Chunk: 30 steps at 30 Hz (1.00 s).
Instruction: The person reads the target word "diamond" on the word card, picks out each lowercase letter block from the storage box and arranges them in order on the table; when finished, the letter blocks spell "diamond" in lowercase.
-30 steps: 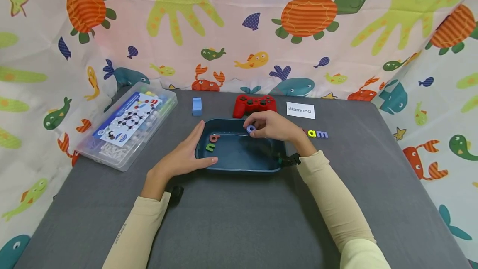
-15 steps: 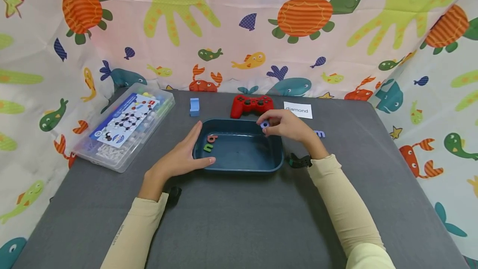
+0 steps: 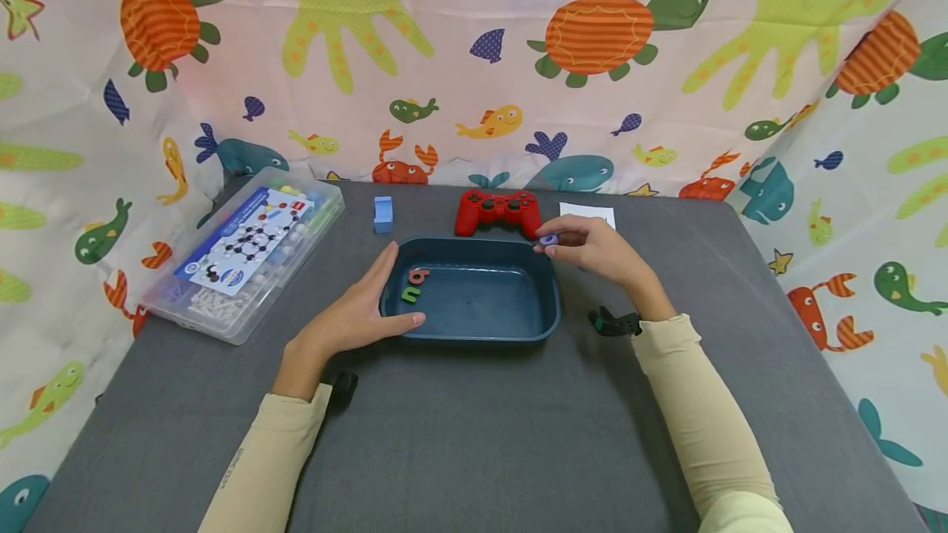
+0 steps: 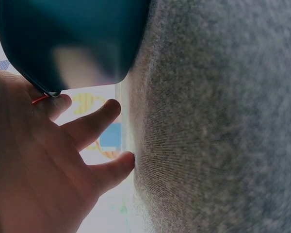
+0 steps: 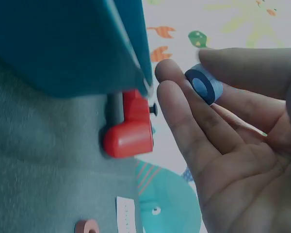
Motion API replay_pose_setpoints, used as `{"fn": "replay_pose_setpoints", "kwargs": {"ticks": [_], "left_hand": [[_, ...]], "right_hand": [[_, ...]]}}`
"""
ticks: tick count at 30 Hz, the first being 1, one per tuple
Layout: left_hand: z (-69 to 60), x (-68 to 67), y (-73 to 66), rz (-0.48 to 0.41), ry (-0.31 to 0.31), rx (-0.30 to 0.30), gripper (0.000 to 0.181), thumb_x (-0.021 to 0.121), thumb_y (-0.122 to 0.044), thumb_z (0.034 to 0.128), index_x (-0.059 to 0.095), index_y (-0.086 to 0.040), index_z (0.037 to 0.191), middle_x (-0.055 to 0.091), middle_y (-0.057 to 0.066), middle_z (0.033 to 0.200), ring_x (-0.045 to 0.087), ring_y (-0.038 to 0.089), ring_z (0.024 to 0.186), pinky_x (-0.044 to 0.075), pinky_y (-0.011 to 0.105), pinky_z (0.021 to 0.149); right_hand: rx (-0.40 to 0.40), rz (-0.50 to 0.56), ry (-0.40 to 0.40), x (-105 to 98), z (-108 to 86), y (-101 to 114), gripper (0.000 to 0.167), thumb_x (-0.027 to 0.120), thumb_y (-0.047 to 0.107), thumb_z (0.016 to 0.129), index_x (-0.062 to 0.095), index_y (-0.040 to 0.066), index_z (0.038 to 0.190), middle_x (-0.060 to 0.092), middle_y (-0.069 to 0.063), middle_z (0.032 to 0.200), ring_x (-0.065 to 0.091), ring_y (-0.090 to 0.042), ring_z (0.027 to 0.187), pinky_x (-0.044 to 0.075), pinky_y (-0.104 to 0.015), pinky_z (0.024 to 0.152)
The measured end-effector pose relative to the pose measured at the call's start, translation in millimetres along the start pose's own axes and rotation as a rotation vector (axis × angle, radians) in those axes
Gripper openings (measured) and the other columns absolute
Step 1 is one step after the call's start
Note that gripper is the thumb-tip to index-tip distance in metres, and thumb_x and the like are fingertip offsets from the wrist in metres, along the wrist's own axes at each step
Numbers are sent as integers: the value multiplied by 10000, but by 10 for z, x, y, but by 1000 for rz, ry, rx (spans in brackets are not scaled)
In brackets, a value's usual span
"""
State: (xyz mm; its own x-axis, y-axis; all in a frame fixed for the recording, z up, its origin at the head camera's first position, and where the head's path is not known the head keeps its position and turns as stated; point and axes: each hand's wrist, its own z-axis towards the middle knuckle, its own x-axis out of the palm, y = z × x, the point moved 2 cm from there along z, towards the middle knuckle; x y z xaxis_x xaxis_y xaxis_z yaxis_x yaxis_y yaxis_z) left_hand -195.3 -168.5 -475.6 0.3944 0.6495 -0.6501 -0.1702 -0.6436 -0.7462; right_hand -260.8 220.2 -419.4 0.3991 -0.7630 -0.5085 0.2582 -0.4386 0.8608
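Observation:
A dark blue tray [image 3: 474, 336] stands on the table. My left hand [image 3: 351, 323] rests against its left side, thumb at the front rim and fingers straight; in the left wrist view those fingers are spread beside the tray's wall. My right hand [image 3: 600, 249] pinches a purple letter o [image 5: 208, 86] between thumb and fingers, at the tray's back right corner. Inside the tray, at the left, lie a reddish letter [image 3: 418, 276] and a green letter n [image 3: 411, 294]. A red letter [image 5: 87, 227] lies on the table in the right wrist view.
Behind the tray are a red game controller [image 3: 498, 212], a light blue block [image 3: 383, 215] and a white card [image 3: 588, 210], partly covered by the right hand. A clear plastic case [image 3: 244, 253] lies at the left. A patterned cloth [image 3: 444, 39] hangs behind the table.
My right hand has moved right with the letter o, from above the tray to its back right corner. It now hides the letters on the table at the right. My left hand stays put.

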Motion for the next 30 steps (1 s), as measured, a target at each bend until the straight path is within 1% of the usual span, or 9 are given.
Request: {"fn": "replay_pose_setpoints", "kwargs": {"ticks": [3, 5, 8, 10, 14, 18, 25, 28, 30], "left_hand": [[2, 1, -1, 2, 0, -4, 1251, 768, -628, 902, -57, -191, 1734, -60, 32, 1799, 88, 379, 1630, 238, 712, 1207], [3, 1, -1, 3, 0, -2, 1251, 768, -629, 902, -57, -191, 1734, -61, 30, 1799, 86, 377, 1630, 236, 711, 1208], [1, 4, -1, 3, -1, 0, 1240, 772, -603, 912, -60, -189, 1733, -64, 28, 1799, 83, 377, 1631, 226, 713, 1211], [2, 8, 0, 2, -2, -2, 1228, 776, -575, 922, -61, -188, 1733, -65, 30, 1799, 81, 379, 1631, 221, 714, 1213], [2, 13, 10, 6, -2, -6, 1241, 772, -602, 913, -64, -191, 1733, -67, 31, 1799, 77, 382, 1631, 222, 715, 1211], [5, 10, 16, 12, -2, -7, 1262, 764, -647, 894, -62, -195, 1734, -65, 33, 1799, 78, 382, 1631, 229, 715, 1208], [15, 2, 15, 9, -2, -2, 1255, 763, -644, 898, -59, -195, 1734, -64, 29, 1799, 82, 380, 1631, 233, 714, 1208], [9, 2, 17, 10, 1, -11, 1256, 761, -648, 894, -59, -202, 1735, -63, 32, 1800, 82, 385, 1630, 241, 718, 1203], [4, 5, 15, 8, 4, -18, 1258, 760, -652, 892, -60, -206, 1735, -64, 32, 1800, 80, 389, 1629, 243, 722, 1199]], "right_hand": [[18, -44, -23, -47, -54, -42, 326, 633, 124, 1086, 671, 2, 1386, 743, -178, 1233, 665, -457, 1052, 539, -293, 707], [44, -61, -45, -75, -85, -73, 331, 631, 147, 1092, 677, 31, 1399, 732, -193, 1256, 642, -487, 1048, 541, -346, 680], [72, -39, -77, -111, -125, -118, 331, 664, 146, 1078, 688, 42, 1392, 729, -205, 1275, 661, -481, 1078, 606, -427, 769], [77, -16, -91, -134, -147, -147, 320, 687, 135, 1064, 695, 40, 1369, 732, -204, 1276, 675, -472, 1090, 623, -440, 802], [93, 40, -106, -173, -191, -185, 295, 713, 92, 1038, 683, 11, 1320, 744, -205, 1253, 717, -433, 1078, 634, -412, 819], [112, 79, -120, -205, -238, -206, 294, 727, 43, 1017, 644, -44, 1285, 742, -259, 1212, 756, -364, 1041, 638, -414, 875], [132, 41, -185, -262, -330, -261, 331, 806, 78, 970, 599, -36, 1202, 732, -231, 1032, 743, -375, 941, 617, -262, 822], [131, 40, -192, -288, -369, -290, 335, 800, 75, 976, 604, -32, 1225, 726, -257, 1032, 741, -386, 948, 597, -248, 836], [127, 6, -198, -311, -396, -310, 330, 790, 89, 987, 641, -17, 1262, 738, -252, 1045, 742, -367, 957, 575, -252, 850]]}}
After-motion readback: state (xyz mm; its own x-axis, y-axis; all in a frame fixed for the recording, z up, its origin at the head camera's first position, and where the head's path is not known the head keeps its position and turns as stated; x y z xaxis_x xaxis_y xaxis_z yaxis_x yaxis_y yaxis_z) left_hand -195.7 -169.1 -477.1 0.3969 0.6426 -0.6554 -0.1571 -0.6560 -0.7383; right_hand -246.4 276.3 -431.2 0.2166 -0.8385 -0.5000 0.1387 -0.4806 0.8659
